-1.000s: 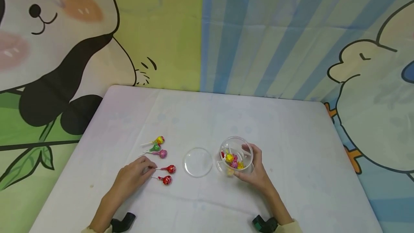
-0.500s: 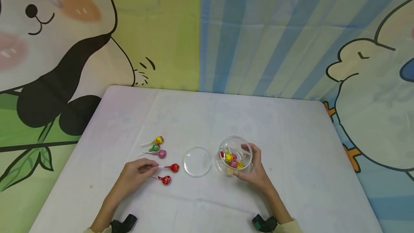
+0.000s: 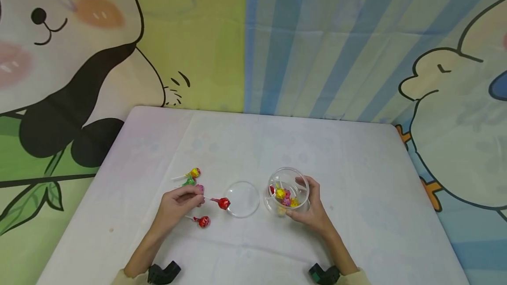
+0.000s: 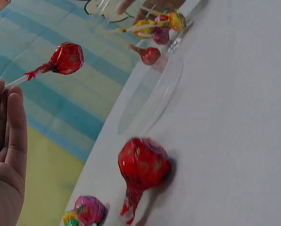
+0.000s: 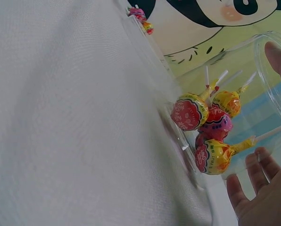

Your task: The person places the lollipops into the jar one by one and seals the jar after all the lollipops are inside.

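Observation:
By its white stick, my left hand (image 3: 178, 208) pinches a red-wrapped lollipop (image 3: 223, 203), which is raised off the table in the left wrist view. Its candy end overlaps the left rim of a clear round lid (image 3: 242, 213) in the head view. My right hand (image 3: 317, 208) holds a clear plastic jar (image 3: 289, 169) around its right side. Inside the jar lie several lollipops (image 5: 213, 157) in yellow, pink and red wrappers, sticks pointing up toward the mouth. Another red lollipop (image 3: 203, 221) lies on the table just below my left hand.
Beyond my left hand lie a yellow lollipop (image 3: 195, 172), a green lollipop (image 3: 190, 181) and a pink lollipop (image 3: 200, 188), the last partly hidden by the fingers. A white cloth covers the table (image 3: 356, 166). A cartoon-printed backdrop (image 3: 214, 34) stands behind its far edge.
My left hand has lifted the red lollipop off the table and carried it rightward, toward the lid. My right hand and the jar have stayed put.

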Tool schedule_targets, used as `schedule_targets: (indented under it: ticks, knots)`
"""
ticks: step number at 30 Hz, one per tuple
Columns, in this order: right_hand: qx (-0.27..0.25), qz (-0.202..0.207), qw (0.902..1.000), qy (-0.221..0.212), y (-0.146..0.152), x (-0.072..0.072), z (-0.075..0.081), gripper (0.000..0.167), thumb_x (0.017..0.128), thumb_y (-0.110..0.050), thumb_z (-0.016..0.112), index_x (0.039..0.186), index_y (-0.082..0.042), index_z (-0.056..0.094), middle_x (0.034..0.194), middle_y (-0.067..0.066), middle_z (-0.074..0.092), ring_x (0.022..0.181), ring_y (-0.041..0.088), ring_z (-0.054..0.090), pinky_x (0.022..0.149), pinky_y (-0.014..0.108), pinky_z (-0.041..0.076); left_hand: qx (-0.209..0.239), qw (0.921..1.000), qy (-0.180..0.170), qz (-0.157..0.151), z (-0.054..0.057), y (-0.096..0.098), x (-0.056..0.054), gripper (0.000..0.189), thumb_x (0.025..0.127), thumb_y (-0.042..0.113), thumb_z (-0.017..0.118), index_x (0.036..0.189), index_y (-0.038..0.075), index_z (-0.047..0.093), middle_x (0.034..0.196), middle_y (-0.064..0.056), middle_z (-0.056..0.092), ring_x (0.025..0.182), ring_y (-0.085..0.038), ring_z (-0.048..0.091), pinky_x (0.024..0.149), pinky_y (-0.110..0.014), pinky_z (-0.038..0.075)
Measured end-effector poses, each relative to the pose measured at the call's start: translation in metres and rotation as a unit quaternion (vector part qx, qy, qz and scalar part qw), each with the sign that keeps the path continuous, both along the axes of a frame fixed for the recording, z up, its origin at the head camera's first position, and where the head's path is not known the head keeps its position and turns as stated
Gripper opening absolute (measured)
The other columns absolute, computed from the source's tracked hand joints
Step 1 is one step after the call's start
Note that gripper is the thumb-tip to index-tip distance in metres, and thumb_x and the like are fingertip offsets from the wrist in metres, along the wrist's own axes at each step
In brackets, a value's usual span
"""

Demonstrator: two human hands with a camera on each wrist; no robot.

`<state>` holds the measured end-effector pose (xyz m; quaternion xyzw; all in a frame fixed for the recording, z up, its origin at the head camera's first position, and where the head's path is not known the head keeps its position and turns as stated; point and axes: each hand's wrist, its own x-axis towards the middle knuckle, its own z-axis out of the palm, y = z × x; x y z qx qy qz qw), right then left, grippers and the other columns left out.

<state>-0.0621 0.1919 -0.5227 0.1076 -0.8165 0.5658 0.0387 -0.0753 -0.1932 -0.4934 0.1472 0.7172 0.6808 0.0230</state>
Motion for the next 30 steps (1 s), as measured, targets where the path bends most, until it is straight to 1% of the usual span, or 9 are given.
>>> schedule_targets:
  ticks: [7,9,11,13,16,20,22,27,30]
  knots:
    - [-0.003,0.001,1.0,0.0,0.0,0.0,-0.003,0.101,0.065,-0.006,0.084,0.144,-0.008,0.022,0.143,0.01,0.04,0.135,0.014,0.036,0.107,0.006,0.021,0.017,0.9994,-0.02,-0.023,0.012,0.029,-0.006,0.011,0.091,0.0,0.062,0.097,-0.01,0.062,0.081,0.011,0.068,0.072,-0.005,0.065,0.069,-0.021,0.056]
    - [0.002,-0.002,1.0,-0.003,0.0,0.0,-0.002,0.101,0.065,-0.007,0.084,0.144,-0.008,0.022,0.143,0.009,0.04,0.135,0.011,0.036,0.109,0.01,0.021,0.02,0.9989,-0.032,-0.028,0.016,0.037,-0.008,0.012,0.091,0.002,0.063,0.097,-0.009,0.062,0.081,0.011,0.068,0.072,-0.005,0.065,0.069,-0.021,0.056]
    - [0.002,-0.002,1.0,-0.005,0.0,0.0,-0.002,0.101,0.065,-0.006,0.084,0.144,-0.008,0.022,0.143,0.009,0.04,0.135,0.01,0.036,0.116,0.025,0.025,0.027,0.9983,-0.038,-0.036,0.02,0.047,-0.012,0.014,0.091,0.004,0.064,0.098,-0.008,0.063,0.081,0.01,0.068,0.072,-0.005,0.065,0.07,-0.022,0.057]
    - [0.0,-0.001,1.0,-0.006,0.0,0.0,-0.001,0.1,0.065,-0.006,0.084,0.144,-0.008,0.022,0.143,0.01,0.04,0.135,0.009,0.036,0.118,0.046,0.025,0.04,0.9973,-0.038,-0.048,0.024,0.056,-0.016,0.015,0.091,0.005,0.064,0.098,-0.008,0.063,0.082,0.009,0.069,0.073,-0.006,0.065,0.07,-0.023,0.057]
    - [-0.003,0.002,1.0,-0.003,-0.001,0.0,0.0,0.099,0.066,-0.007,0.084,0.143,-0.007,0.022,0.143,0.012,0.039,0.133,0.004,0.035,0.109,0.071,0.021,0.054,0.996,-0.026,-0.066,0.028,0.07,-0.023,0.015,0.091,0.006,0.065,0.098,-0.007,0.063,0.084,0.008,0.069,0.073,-0.008,0.065,0.07,-0.024,0.057]
    - [-0.005,0.005,1.0,0.0,0.0,0.0,0.0,0.099,0.066,-0.007,0.083,0.143,-0.007,0.022,0.143,0.013,0.039,0.133,-0.002,0.034,0.107,0.074,0.021,0.055,0.9947,-0.017,-0.085,0.029,0.091,-0.029,0.013,0.091,0.007,0.065,0.099,-0.004,0.065,0.086,0.007,0.069,0.075,-0.013,0.066,0.072,-0.025,0.057]
    - [-0.008,0.005,1.0,-0.001,0.0,0.0,0.0,0.099,0.066,-0.007,0.083,0.143,-0.007,0.022,0.143,0.014,0.039,0.133,0.001,0.034,0.107,0.074,0.021,0.046,0.9945,-0.015,-0.093,0.028,0.101,-0.032,0.012,0.091,0.008,0.065,0.099,0.0,0.066,0.087,0.004,0.069,0.076,-0.015,0.066,0.073,-0.025,0.057]
    - [-0.007,0.003,0.9999,-0.011,0.0,0.001,0.001,0.098,0.067,-0.008,0.083,0.143,-0.007,0.021,0.144,0.015,0.038,0.136,0.026,0.034,0.108,0.073,0.021,0.027,0.9928,0.016,-0.115,0.03,0.123,-0.037,0.01,0.09,0.009,0.067,0.099,0.004,0.069,0.089,-0.01,0.07,0.076,-0.018,0.069,0.07,-0.028,0.058]
    - [-0.008,0.002,0.9999,-0.014,-0.001,0.001,0.003,0.098,0.068,-0.008,0.082,0.143,-0.007,0.021,0.144,0.016,0.038,0.134,0.036,0.032,0.108,0.072,0.022,0.015,0.9909,0.029,-0.131,0.033,0.132,-0.04,0.011,0.09,0.011,0.068,0.1,0.007,0.069,0.09,-0.013,0.07,0.076,-0.022,0.068,0.069,-0.029,0.058]
